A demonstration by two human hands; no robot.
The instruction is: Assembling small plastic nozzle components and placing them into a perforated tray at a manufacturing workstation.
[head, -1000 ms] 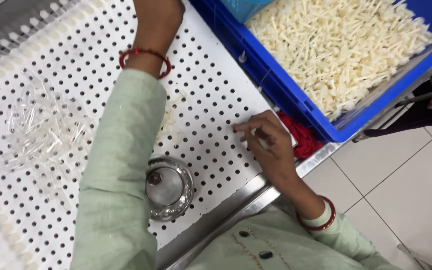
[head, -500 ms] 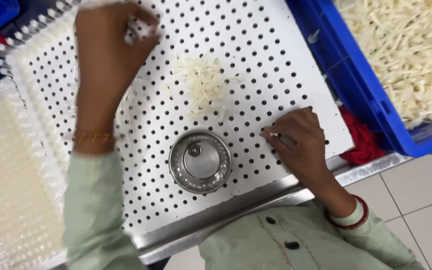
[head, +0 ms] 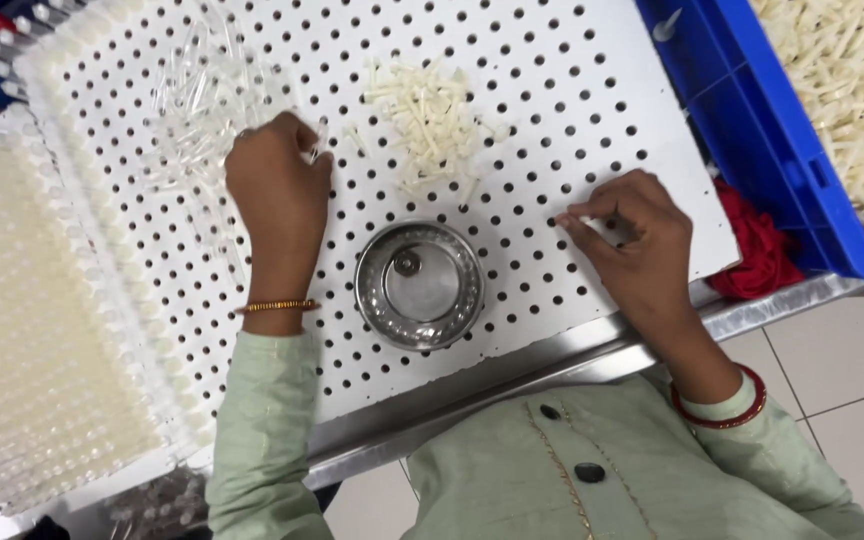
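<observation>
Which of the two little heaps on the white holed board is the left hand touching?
The left hand rests at the heap of clear tubes, far left. The cream heap lies apart, above the steel bowl.

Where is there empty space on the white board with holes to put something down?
The perforated board is bare between the cream pile and the blue crate, and along its near edge below the steel bowl. It is crowded around the clear tubes by the left hand. The right hand covers the patch right of the bowl.
</observation>
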